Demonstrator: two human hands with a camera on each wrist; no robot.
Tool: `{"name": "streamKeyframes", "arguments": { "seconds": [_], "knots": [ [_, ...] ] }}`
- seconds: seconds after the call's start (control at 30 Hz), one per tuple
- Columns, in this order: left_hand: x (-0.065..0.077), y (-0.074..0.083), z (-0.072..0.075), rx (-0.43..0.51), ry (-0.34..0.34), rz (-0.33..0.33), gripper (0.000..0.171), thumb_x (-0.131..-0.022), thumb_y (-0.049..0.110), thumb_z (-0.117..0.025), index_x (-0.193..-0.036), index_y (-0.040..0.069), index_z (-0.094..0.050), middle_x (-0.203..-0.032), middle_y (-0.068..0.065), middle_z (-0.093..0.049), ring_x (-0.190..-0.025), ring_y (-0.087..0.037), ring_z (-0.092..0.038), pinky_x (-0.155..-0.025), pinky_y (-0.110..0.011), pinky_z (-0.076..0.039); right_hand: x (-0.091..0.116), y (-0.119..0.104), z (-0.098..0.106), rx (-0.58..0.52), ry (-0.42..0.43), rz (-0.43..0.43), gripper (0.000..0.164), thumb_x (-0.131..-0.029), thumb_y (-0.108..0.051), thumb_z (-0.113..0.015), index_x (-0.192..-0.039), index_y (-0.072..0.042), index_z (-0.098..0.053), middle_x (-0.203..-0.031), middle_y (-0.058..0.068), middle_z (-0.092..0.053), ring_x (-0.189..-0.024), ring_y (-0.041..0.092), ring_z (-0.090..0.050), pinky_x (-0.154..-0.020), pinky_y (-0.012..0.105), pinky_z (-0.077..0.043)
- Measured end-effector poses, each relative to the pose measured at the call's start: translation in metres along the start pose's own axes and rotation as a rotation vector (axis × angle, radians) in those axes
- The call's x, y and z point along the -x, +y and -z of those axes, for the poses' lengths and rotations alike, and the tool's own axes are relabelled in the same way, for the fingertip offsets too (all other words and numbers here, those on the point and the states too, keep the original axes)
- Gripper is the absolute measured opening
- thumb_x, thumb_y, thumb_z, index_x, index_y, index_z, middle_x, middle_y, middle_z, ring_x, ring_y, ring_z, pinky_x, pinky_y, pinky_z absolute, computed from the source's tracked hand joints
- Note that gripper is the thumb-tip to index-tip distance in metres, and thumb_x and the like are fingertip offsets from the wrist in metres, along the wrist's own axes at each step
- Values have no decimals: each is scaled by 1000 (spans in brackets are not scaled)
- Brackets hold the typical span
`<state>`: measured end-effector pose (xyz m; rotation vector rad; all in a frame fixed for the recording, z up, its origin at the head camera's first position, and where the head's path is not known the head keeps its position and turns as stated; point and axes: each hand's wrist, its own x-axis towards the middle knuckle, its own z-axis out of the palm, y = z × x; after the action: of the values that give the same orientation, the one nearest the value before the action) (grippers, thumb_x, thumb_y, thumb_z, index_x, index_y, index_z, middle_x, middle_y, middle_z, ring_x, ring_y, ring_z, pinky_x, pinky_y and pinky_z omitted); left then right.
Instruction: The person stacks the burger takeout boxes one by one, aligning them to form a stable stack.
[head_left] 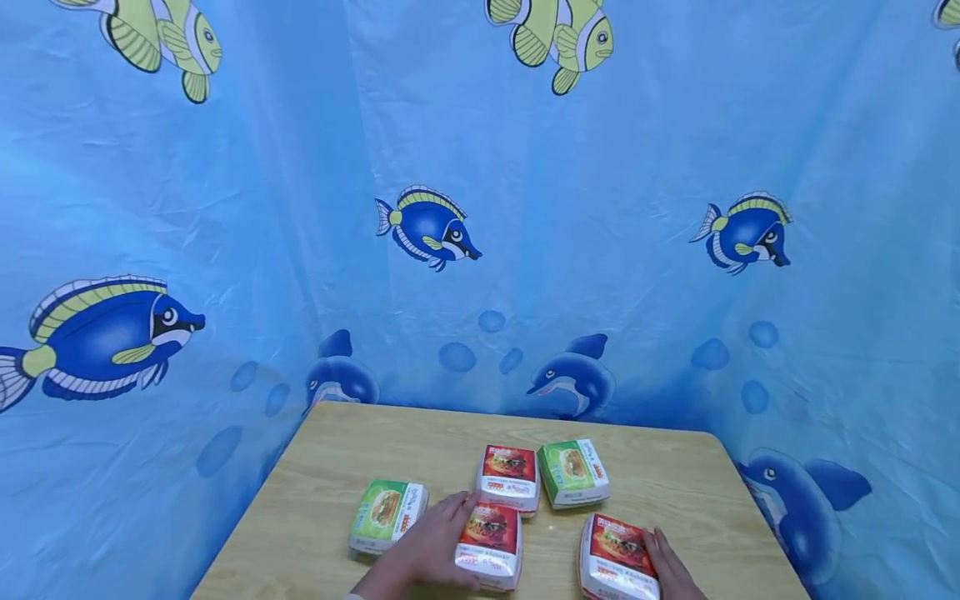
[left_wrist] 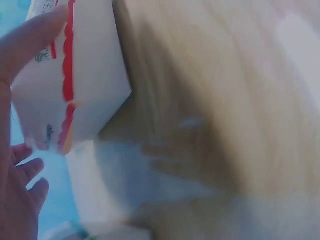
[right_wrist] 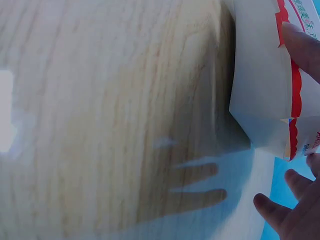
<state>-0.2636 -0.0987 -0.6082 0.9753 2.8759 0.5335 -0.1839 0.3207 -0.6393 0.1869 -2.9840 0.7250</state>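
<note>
My left hand [head_left: 431, 542] spans the left side of a red-and-white burger box [head_left: 491, 537], thumb at its near edge and fingers toward its far corner. In the left wrist view the thumb presses on the white box [left_wrist: 95, 65] while several fingertips [left_wrist: 31, 170] show past its end. Another red-and-white burger box [head_left: 618, 550], nearer the right, is held along its right side by my right hand [head_left: 671, 571]. The right wrist view has the thumb on that box [right_wrist: 262, 75], with other fingertips [right_wrist: 267, 205] spread beyond its end.
Just behind the left-held box sits another red burger box [head_left: 508, 479]. Beside it is a green burger box [head_left: 573, 472], and a second green one [head_left: 387, 512] lies left of my left hand. A blue fish-print curtain [head_left: 480, 292] borders the wooden table [head_left: 360, 442].
</note>
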Motion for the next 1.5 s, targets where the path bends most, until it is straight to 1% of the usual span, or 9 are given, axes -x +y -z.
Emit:
{"name": "streamKeyframes", "arguments": {
  "seconds": [0.1, 0.2, 0.4, 0.5, 0.7, 1.0, 1.17, 1.3, 1.5],
  "knots": [
    [-1, 3, -9, 313, 30, 99, 132, -60, 76, -74, -158, 21, -6, -160, -10, -18, -142, -32, -25, -107, -53, -33, -8, -10, 8, -53, -141, -148, 129, -59, -68, -80, -150, 6, -24, -151, 32, -21, -130, 54, -31, -96, 63, -39],
    [1, 3, -22, 585, 71, 146, 135, -60, 62, -84, -158, 17, -2, -161, -9, -13, -142, -31, -21, -109, -55, -27, -13, -15, 10, -56, -195, -215, 133, -58, -72, -78, -152, 3, -21, -152, 31, -19, -131, 54, -30, -95, 64, -39],
    [10, -5, -35, 750, 63, 128, 136, -62, 46, -90, -157, 13, 1, -159, -15, -15, -142, -35, -19, -111, -57, -18, -14, -17, 8, -67, -227, -237, 135, -56, -71, -80, -153, 2, -19, -154, 30, -17, -132, 54, -28, -96, 64, -38],
    [14, -9, -31, 712, 36, 104, 136, -62, 44, -90, -157, 10, 0, -158, -19, -16, -142, -39, -19, -111, -59, -17, -12, -17, 5, -89, -238, -237, 135, -56, -69, -81, -153, 2, -19, -154, 29, -15, -132, 55, -26, -98, 65, -36],
    [8, -12, -27, 479, 0, 54, 134, -58, 58, -86, -157, 15, -8, -154, -16, -25, -138, -39, -27, -106, -60, -31, -9, -15, 3, -107, -246, -256, 137, -54, -70, -82, -154, -1, -18, -155, 28, -17, -132, 54, -26, -97, 66, -36],
    [4, 0, -27, 281, -39, -40, 134, -58, 41, -86, -157, 10, -2, -162, -14, -6, -145, -32, -13, -112, -51, -22, -11, -11, 7, -71, -269, -221, 132, -61, -70, -78, -154, 0, -16, -154, 33, -13, -132, 59, -21, -94, 71, -35],
    [-3, 10, -30, 206, -44, -114, 131, -63, 50, -81, -157, 9, 0, -162, -15, -3, -146, -33, -10, -113, -50, -22, -11, -7, 6, -108, -258, -204, 129, -62, -65, -81, -153, 2, -19, -152, 36, -13, -131, 61, -22, -93, 72, -33],
    [-6, 10, -36, 235, -4, -93, 132, -60, 55, -83, -157, 11, -6, -158, -16, -16, -142, -37, -22, -109, -53, -30, -10, -6, 3, -160, -242, -209, 129, -60, -62, -84, -153, 2, -21, -152, 34, -16, -132, 58, -24, -96, 70, -33],
    [-10, 8, -40, 265, -1, 25, 133, -54, 75, -77, -157, 30, -6, -153, -5, -24, -136, -32, -32, -102, -53, -38, -12, -9, -2, -195, -227, -257, 130, -58, -62, -85, -153, 0, -22, -153, 33, -16, -132, 57, -25, -97, 70, -32]
  ]
}}
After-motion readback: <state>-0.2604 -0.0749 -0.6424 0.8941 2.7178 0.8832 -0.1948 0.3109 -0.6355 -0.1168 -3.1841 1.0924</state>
